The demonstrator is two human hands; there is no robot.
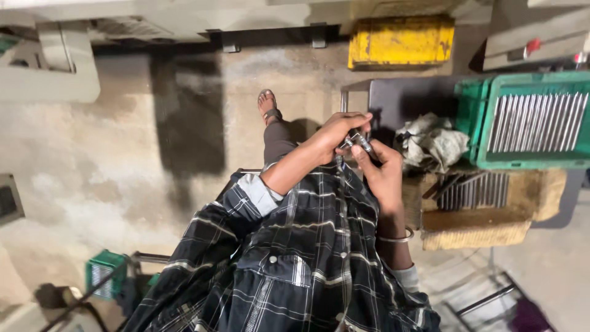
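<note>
My left hand [342, 131] and my right hand [379, 170] meet in front of my chest, both closed around a small shiny metal part [358, 142]. It looks like a short steel rod or pin with a small tool on it; the fingers hide most of it. I wear a black checked shirt with the sleeves rolled back. A thin bangle sits on my right wrist. My foot in a sandal [268, 104] rests on the concrete floor below.
A green crate [530, 161] full of metal rods stands at the right on a dark table [399, 95]. Beside it lie a crumpled rag [431, 142] and more rods [472, 189] on sacking. A yellow box [401, 40] sits ahead, a small green crate [106, 273] lower left.
</note>
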